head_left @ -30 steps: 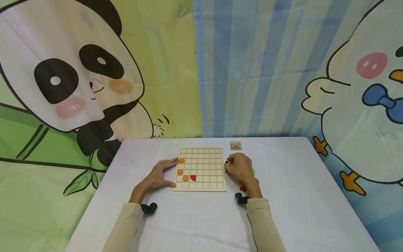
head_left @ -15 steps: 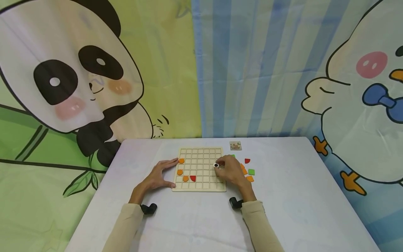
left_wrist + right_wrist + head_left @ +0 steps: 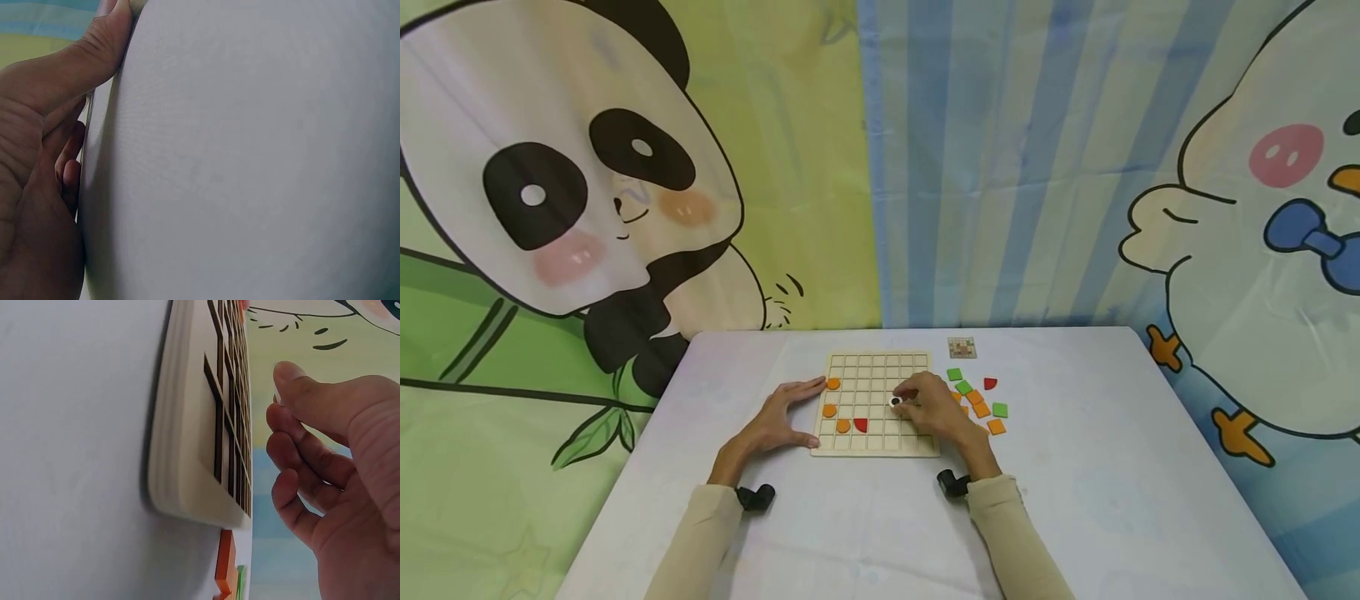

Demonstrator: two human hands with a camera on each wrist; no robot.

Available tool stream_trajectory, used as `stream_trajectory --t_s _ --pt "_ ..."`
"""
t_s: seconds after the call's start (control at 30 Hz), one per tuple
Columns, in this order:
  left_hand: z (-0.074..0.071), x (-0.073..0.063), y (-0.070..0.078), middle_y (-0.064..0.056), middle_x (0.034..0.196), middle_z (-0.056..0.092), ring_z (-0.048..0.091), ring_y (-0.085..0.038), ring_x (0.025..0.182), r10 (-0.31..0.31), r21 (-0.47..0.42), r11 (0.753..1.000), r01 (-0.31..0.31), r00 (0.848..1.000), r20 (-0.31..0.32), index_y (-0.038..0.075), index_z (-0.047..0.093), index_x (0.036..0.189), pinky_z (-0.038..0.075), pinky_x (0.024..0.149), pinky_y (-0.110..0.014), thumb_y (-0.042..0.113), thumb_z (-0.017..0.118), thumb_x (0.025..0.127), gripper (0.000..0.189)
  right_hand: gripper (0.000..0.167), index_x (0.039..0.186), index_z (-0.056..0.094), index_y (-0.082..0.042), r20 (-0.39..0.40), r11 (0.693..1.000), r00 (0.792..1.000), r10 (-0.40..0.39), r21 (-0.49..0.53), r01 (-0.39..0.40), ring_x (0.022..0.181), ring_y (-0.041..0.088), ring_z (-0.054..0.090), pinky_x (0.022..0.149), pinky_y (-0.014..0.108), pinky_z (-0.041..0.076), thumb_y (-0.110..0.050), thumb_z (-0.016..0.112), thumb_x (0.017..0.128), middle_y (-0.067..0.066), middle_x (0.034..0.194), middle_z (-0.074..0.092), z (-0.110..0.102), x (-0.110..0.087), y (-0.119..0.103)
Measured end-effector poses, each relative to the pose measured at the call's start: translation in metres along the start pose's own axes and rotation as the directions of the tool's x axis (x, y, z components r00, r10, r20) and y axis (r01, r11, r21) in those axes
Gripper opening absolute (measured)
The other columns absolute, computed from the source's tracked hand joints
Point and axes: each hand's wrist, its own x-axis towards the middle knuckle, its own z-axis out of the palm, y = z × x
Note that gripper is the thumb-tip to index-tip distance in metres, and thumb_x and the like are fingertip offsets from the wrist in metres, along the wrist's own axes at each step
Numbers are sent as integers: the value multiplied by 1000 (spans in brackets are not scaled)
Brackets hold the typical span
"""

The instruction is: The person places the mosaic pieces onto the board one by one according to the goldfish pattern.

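Note a small black-and-white disc (image 3: 895, 402) in the right hand (image 3: 934, 408), pinched by the edge between thumb and forefinger, with the other fingers curled in towards the palm. Held above the right half of the grid board (image 3: 872, 371), seemingly raised off it in the right wrist view, though mostly hidden there by the fingertips. Judge by its size and look: probably very light, stiff, hard to break, but thin and perhaps smooth enough to slip or flip. Best taken by the rim, on opposite sides, with only a gentle squeeze.

See also the left hand (image 3: 775, 417), holding no loose piece, spread wide with thumb and forefinger touching the board's left edge. Likely rigid and fairly light, so apt to slide if nudged; best steadied by that thick edge, off the grid.

Find orange discs (image 3: 833, 384) and a red quarter-round (image 3: 861, 425) on the board's left part. Just beyond its right edge, find green squares (image 3: 999, 410), orange squares (image 3: 996, 427) and another red piece (image 3: 990, 383), all flat, so easier to lift from the worktop (image 3: 850, 525) by an edge than by the face.
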Motion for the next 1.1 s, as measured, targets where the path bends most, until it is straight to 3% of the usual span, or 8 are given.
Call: stream_trajectory --t_s 0.27,1.1 --pt "1 1 -2 0 177 42 35 -42 159 -4 3 1000 4 1000 0 21 51 165 25 127 -78 37 106 68 113 19 110 84 -3 36 1000 999 -1 1 1 94 18 68 85 34 60 -9 88 92 7 102 79 7 5 -8" --pt "-1 2 1 -1 177 42 35 -42 159 -7 2 1000 7 1000 -1 21 52 164 25 126 -78 36 106 67 113 17 106 85 -6 116 1000 993 6 26 -9 82 7 69 79 26 59 -15 90 92 4 97 81 29 29 -11"
